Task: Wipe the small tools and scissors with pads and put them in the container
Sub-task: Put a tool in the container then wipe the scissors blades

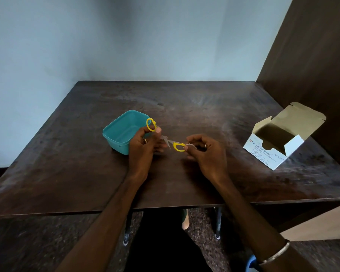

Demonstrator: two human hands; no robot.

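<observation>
Small scissors (170, 141) with yellow ring handles are held spread apart above the middle of the dark table (185, 107). My left hand (143, 146) pinches the upper yellow ring beside the teal container (118, 132). My right hand (206, 152) pinches a small white pad (190, 145) against the lower yellow ring. The metal blades run between my hands and are partly hidden by my left fingers. The container is open, and what shows of its inside holds nothing.
An open white box of alcohol swabs (273, 148) stands at the table's right side, flap up. A dark wooden panel (312, 65) rises at the far right. The table's front edge runs just below my wrists.
</observation>
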